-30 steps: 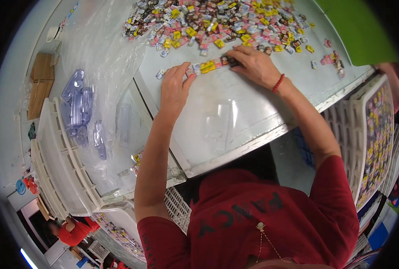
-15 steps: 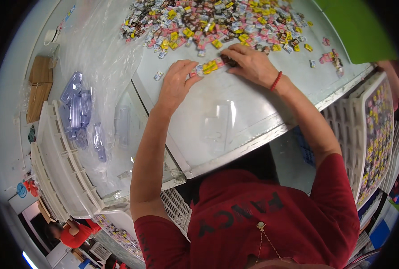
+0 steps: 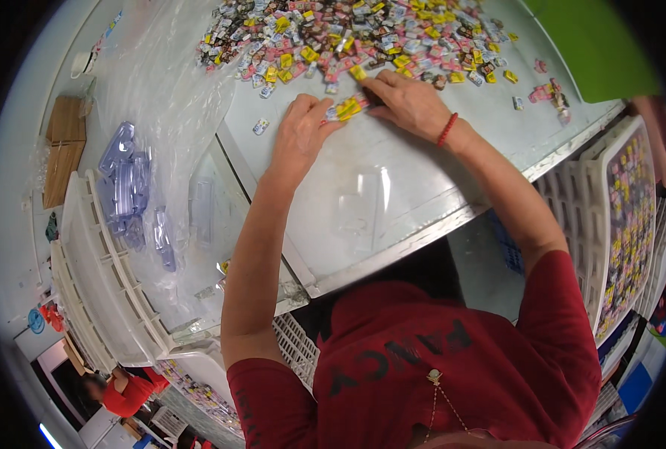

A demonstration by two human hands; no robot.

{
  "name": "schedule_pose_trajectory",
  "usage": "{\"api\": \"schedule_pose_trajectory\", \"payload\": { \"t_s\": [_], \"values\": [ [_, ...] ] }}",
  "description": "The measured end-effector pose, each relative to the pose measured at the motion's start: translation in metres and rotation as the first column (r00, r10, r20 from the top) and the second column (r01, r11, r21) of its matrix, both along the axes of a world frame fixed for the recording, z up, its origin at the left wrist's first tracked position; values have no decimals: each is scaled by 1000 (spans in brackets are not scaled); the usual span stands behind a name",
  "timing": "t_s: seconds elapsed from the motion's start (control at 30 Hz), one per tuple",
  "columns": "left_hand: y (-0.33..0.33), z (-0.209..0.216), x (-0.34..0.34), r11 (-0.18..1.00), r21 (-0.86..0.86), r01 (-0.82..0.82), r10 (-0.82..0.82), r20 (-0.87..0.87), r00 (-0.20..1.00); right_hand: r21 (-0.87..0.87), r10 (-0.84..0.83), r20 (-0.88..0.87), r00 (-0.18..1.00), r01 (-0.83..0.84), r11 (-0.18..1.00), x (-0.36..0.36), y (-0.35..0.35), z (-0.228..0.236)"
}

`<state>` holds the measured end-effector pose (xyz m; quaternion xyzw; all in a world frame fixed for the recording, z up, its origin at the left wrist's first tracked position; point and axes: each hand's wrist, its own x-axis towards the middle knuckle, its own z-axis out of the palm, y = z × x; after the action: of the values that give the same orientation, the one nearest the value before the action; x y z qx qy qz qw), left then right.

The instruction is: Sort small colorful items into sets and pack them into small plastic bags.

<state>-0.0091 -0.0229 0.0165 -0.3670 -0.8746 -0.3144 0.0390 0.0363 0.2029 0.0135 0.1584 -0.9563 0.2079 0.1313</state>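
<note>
Between my two hands, a short row of small coloured pieces (image 3: 347,109), yellow, pink and white, lies end to end on the white tabletop (image 3: 325,217). My left hand (image 3: 300,136) closes thumb and fingers on the row's left end. At its right end, my right hand (image 3: 411,107) grips with thumb and fingertips, which cover the last pieces. Just beyond the hands spreads a large pile of similar pieces (image 3: 378,37) in yellow, pink, white and brown. A single white-and-blue piece (image 3: 260,126) lies left of my left hand.
Clear plastic sheeting (image 3: 161,90) drapes at the left, near bluish transparent plastic trays (image 3: 131,183). Stacked white racks (image 3: 606,247) stand at the right, the outer one filled with pieces. Several stray pieces (image 3: 546,93) lie at the table's right. Another person in red (image 3: 123,393) is at the lower left.
My right hand has shifted slightly left, towards my left hand, and the visible stretch of the row is shorter. My left hand stays at the row's left end.
</note>
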Motion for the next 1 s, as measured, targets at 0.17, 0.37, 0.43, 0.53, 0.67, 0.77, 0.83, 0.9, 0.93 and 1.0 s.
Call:
{"api": "schedule_pose_trajectory", "payload": {
  "t_s": [0.17,0.37,0.43,0.53,0.67,0.77,0.83,0.9,0.93,1.0],
  "values": [
    [1,-5,0,1000,14,-25,25,-18,1000,5,20,22,1000,-20,1000,-1,0,0],
    [0,-3,0,1000,19,-14,14,4,1000,-9,35,14,999,-35,999,-1,7,-1],
    [-2,-1,0,1000,20,-6,6,15,1000,-38,81,80,994,-78,996,-5,14,4],
    [-4,-1,-2,1000,13,18,-18,3,1000,-48,158,146,977,-153,987,-10,21,5],
    [-4,0,-2,1000,8,26,-26,16,1000,-68,187,197,962,-177,982,-11,26,4],
    [-5,0,-3,1000,-4,18,-18,18,1000,-125,162,232,959,-136,983,-10,26,6],
    [-6,0,-3,1000,-2,19,-19,20,1000,-97,96,224,970,-76,992,-6,25,6],
    [-6,0,-4,1000,0,22,-22,20,1000,-70,28,213,977,-14,997,-5,28,4],
    [-5,0,-5,1000,1,21,-21,22,1000,-73,16,216,976,0,997,-7,31,3],
    [-6,0,-5,1000,1,17,-17,26,1000,-78,7,220,975,11,997,-8,29,6]
  ]
}}
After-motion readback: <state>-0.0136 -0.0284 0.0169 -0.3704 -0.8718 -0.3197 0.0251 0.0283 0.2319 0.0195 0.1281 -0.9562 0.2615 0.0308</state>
